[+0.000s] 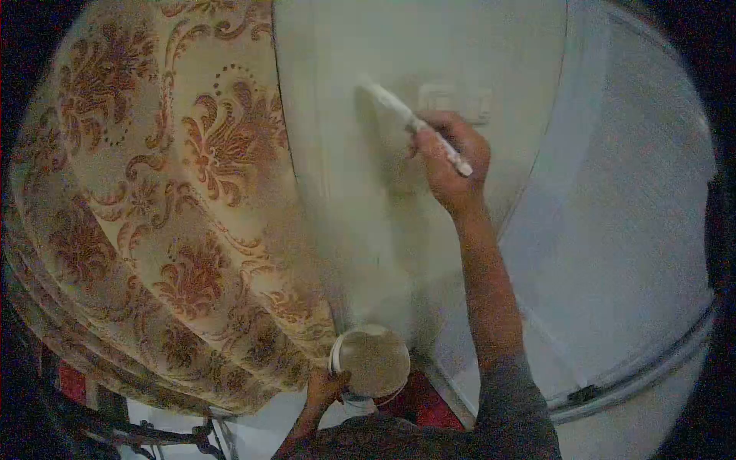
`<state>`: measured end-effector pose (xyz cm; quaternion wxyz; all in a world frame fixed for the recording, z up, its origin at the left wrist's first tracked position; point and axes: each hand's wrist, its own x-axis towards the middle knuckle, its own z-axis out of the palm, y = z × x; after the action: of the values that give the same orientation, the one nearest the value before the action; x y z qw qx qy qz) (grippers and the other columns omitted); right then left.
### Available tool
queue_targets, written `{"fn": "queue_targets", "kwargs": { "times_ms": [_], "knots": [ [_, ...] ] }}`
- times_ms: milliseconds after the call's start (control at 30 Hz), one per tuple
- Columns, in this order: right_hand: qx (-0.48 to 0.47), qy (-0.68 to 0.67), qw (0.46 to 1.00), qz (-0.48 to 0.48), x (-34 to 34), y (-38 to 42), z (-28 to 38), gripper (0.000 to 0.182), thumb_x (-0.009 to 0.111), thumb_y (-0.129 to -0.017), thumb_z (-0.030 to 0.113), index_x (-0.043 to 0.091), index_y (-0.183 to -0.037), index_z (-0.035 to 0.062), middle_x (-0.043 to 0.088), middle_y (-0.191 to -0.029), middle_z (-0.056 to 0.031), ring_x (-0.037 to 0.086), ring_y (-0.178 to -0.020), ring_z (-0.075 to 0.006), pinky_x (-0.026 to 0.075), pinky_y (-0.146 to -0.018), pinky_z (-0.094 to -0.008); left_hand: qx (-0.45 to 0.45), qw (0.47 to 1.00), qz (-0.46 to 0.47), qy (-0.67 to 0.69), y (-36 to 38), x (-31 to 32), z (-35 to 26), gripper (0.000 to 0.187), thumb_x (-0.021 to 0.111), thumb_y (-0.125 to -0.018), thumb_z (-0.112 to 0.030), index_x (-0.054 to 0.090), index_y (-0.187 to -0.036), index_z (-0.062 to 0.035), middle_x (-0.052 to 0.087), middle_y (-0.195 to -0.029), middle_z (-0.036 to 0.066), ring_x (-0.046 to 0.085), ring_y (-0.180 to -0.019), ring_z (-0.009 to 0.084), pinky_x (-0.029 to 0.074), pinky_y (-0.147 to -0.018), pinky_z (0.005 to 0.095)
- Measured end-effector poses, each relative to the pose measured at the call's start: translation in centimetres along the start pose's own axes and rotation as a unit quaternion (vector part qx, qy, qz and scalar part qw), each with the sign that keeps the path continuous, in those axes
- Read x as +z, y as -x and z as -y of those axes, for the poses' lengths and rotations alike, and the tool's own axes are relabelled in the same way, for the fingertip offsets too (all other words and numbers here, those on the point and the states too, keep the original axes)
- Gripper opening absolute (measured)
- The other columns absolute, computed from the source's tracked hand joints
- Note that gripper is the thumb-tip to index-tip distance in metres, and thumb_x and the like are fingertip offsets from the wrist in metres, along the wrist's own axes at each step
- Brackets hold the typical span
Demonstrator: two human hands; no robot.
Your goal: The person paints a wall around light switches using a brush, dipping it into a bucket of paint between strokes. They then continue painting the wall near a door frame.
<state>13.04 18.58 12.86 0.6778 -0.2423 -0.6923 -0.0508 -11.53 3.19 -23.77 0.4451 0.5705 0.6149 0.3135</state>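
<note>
My right hand (454, 157) is raised in front of a pale wall (337, 153), its fingers closed round the handle of a white paintbrush (394, 105). The brush slants up to the left, its tip at or very near the wall; contact is hard to tell. Low in the view, my left hand (327, 386) grips the side of a white bucket (335, 357) close to my body. Pale beige paint shows inside the bucket. Just beyond my right hand, a light switch plate (454, 101) is fixed to the wall.
A patterned curtain (222, 146) with red-brown flowers hangs along the left. To the right stands a large pale panel (621, 176) with a metal-looking frame edge (644, 383). Dark metal bars (172, 437) and something red (437, 402) lie below.
</note>
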Motion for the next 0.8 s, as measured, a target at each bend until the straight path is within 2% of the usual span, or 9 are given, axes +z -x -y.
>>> {"fn": "queue_targets", "kwargs": {
  "times_ms": [100,200,333,400,500,633,700,733,800],
  "knots": [
    [-0.004,0.056,0.997,0.060,0.1,1.1,-0.8,0.018,0.063,-0.074,0.015,0.064,-0.089,0.0057,0.064,-0.076,-0.0112,0.062,-0.066,-0.0218,0.049,-0.061,-0.0330,-0.027,1.000,0.004,0.012,0.0,0.3,0.0,0.037,0.065,-0.079,-0.027,0.062,-0.063,0.0062,0.060,-0.052,0.013,0.059,-0.044,0.0189,0.049,-0.047,0.0320],
    [-0.009,0.091,0.991,0.099,-0.8,3.3,-0.6,0.018,0.064,-0.072,0.017,0.064,-0.087,0.0057,0.064,-0.077,-0.0116,0.062,-0.065,-0.0251,0.049,-0.061,-0.0342,0.016,0.996,-0.036,0.084,-0.1,0.6,-0.1,0.036,0.068,-0.076,-0.028,0.063,-0.063,0.0052,0.061,-0.053,0.013,0.059,-0.044,0.0189,0.049,-0.046,0.0320],
    [0.052,0.093,0.987,0.119,-2.4,3.0,0.9,0.018,0.064,-0.073,0.016,0.064,-0.087,0.0053,0.064,-0.077,-0.0114,0.062,-0.065,-0.0243,0.049,-0.061,-0.0332,-0.020,0.999,-0.025,-0.022,0.6,-0.1,-2.0,0.037,0.069,-0.074,-0.030,0.063,-0.062,0.0043,0.061,-0.054,0.012,0.059,-0.044,0.0190,0.049,-0.045,0.0326],
    [0.005,0.058,0.997,0.041,-2.8,1.2,1.9,0.019,0.063,-0.073,0.016,0.063,-0.088,0.0049,0.064,-0.076,-0.0116,0.062,-0.065,-0.0245,0.048,-0.061,-0.0326,-0.037,0.995,-0.019,-0.086,0.3,0.0,-2.0,0.037,0.069,-0.074,-0.030,0.063,-0.062,0.0045,0.061,-0.054,0.012,0.059,-0.043,0.0190,0.049,-0.044,0.0325],
    [-0.058,0.079,0.995,0.020,-1.8,-2.2,2.4,0.019,0.063,-0.073,0.016,0.063,-0.088,0.0047,0.063,-0.074,-0.0115,0.061,-0.064,-0.0242,0.048,-0.059,-0.0324,0.039,0.996,-0.010,-0.076,-1.3,0.5,0.8,0.038,0.069,-0.075,-0.030,0.064,-0.063,0.0050,0.060,-0.052,0.012,0.059,-0.043,0.0191,0.049,-0.044,0.0329],
    [-0.098,0.118,0.986,0.068,-1.2,-2.3,1.7,0.017,0.063,-0.073,0.016,0.062,-0.086,0.0047,0.062,-0.071,-0.0108,0.060,-0.061,-0.0239,0.047,-0.056,-0.0329,0.046,0.994,-0.015,-0.102,0.2,0.2,-3.0,0.042,0.069,-0.075,-0.033,0.063,-0.058,0.0048,0.059,-0.049,0.012,0.058,-0.041,0.0188,0.049,-0.044,0.0336],
    [-0.129,0.139,0.977,0.101,-0.8,-0.1,0.6,0.010,0.063,-0.071,0.011,0.061,-0.077,0.0027,0.056,-0.061,-0.0089,0.055,-0.052,-0.0151,0.042,-0.050,-0.0285,0.035,0.995,-0.047,-0.081,-0.2,0.0,-2.9,0.043,0.069,-0.075,-0.033,0.062,-0.055,0.0046,0.058,-0.047,0.012,0.058,-0.040,0.0189,0.049,-0.044,0.0339],
    [-0.057,0.137,0.978,0.146,-1.2,1.1,1.0,0.011,0.063,-0.070,0.011,0.061,-0.075,0.0024,0.054,-0.059,-0.0106,0.055,-0.051,-0.0167,0.042,-0.049,-0.0295,0.013,0.995,-0.022,-0.096,-0.9,0.0,-1.6,0.044,0.069,-0.075,-0.033,0.062,-0.054,0.0044,0.058,-0.047,0.012,0.058,-0.040,0.0188,0.050,-0.045,0.0340],
    [-0.026,0.168,0.969,0.178,-2.2,2.7,2.0,0.011,0.063,-0.070,0.013,0.062,-0.077,0.0042,0.056,-0.061,-0.0105,0.057,-0.053,-0.0204,0.043,-0.050,-0.0318,-0.010,0.994,0.005,-0.112,-1.0,-0.1,-1.5,0.044,0.068,-0.075,-0.033,0.061,-0.052,0.0043,0.058,-0.047,0.013,0.057,-0.039,0.0186,0.050,-0.045,0.0341]
  ]
}}
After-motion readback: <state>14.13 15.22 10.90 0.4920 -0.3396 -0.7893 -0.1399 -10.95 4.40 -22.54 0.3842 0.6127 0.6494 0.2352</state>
